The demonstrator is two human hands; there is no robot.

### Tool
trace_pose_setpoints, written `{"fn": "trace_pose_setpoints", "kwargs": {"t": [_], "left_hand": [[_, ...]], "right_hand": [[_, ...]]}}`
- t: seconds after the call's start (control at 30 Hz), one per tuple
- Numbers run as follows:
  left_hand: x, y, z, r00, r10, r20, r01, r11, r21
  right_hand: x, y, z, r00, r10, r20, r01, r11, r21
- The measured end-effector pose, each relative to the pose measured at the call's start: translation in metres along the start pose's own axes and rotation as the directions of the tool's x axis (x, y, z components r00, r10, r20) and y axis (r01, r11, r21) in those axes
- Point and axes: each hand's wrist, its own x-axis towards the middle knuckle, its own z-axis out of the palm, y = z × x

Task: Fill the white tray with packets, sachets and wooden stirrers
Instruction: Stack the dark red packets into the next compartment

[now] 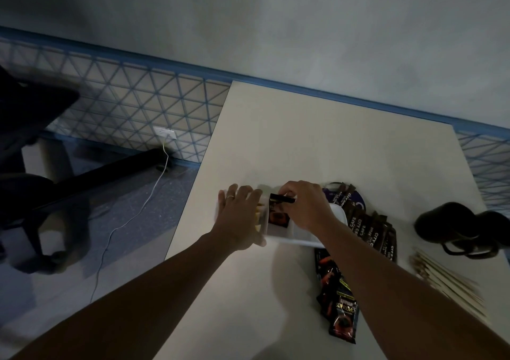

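The room is dim, and a pale table stands against a grey wall. The left hand rests with straight, spread fingers on the left end of the white tray. The right hand pinches a dark packet just above a compartment; under its fingertips lies another packet. The wooden stirrers are well apart from both hands. I think the held packet may catch on the divider and stand crooked, or the light tray may slide if the left hand lifts.
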Motion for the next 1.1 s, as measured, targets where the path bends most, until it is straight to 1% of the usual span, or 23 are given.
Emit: {"fn": "trace_pose_setpoints", "kwargs": {"t": [0.23, 0.33, 0.4, 0.53, 0.57, 0.63, 0.77, 0.83, 0.97, 1.03, 1.1], "left_hand": [[-0.001, 0.001, -0.005, 0.999, -0.013, 0.032, 0.013, 1.000, 0.015], [-0.003, 0.004, -0.007, 1.000, -0.005, 0.021, 0.005, 1.000, -0.021], [-0.006, 0.010, -0.008, 0.999, 0.008, -0.037, -0.011, 0.997, -0.074], [-0.017, 0.036, -0.008, 0.963, 0.020, -0.270, -0.083, 0.971, -0.223], [-0.020, 0.043, -0.007, 0.953, 0.019, -0.303, -0.099, 0.964, -0.248], [-0.026, 0.059, -0.001, 0.945, 0.032, -0.326, -0.128, 0.953, -0.275], [-0.038, 0.087, 0.023, 0.948, 0.100, -0.301, -0.204, 0.919, -0.337], [-0.046, 0.099, 0.035, 0.962, 0.123, -0.243, -0.209, 0.905, -0.371], [-0.061, 0.121, 0.063, 0.992, 0.085, -0.090, -0.113, 0.922, -0.370], [-0.068, 0.131, 0.077, 0.998, 0.054, -0.029, -0.061, 0.944, -0.326], [-0.075, 0.137, 0.090, 1.000, 0.027, 0.007, -0.024, 0.962, -0.271]], "right_hand": [[-0.012, 0.004, -0.010, 0.998, -0.036, -0.043, 0.037, 0.999, 0.021], [-0.021, 0.009, -0.021, 0.997, -0.047, -0.068, 0.048, 0.999, 0.023], [-0.029, 0.016, -0.029, 0.995, -0.041, -0.095, 0.043, 0.999, 0.024], [-0.052, 0.033, -0.045, 0.990, -0.014, -0.143, 0.021, 0.999, 0.046], [-0.059, 0.037, -0.048, 0.989, -0.010, -0.151, 0.017, 0.999, 0.046], [-0.074, 0.046, -0.052, 0.988, 0.005, -0.157, 0.006, 0.998, 0.064], [-0.108, 0.069, -0.055, 0.991, 0.030, -0.134, -0.021, 0.997, 0.074], [-0.125, 0.080, -0.054, 0.994, 0.054, -0.100, -0.044, 0.993, 0.105], [-0.156, 0.103, -0.046, 0.994, 0.105, -0.006, -0.105, 0.992, 0.071], [-0.171, 0.113, -0.039, 0.990, 0.142, 0.022, -0.142, 0.990, 0.017], [-0.184, 0.120, -0.031, 0.988, 0.150, 0.018, -0.150, 0.989, -0.015]]}}
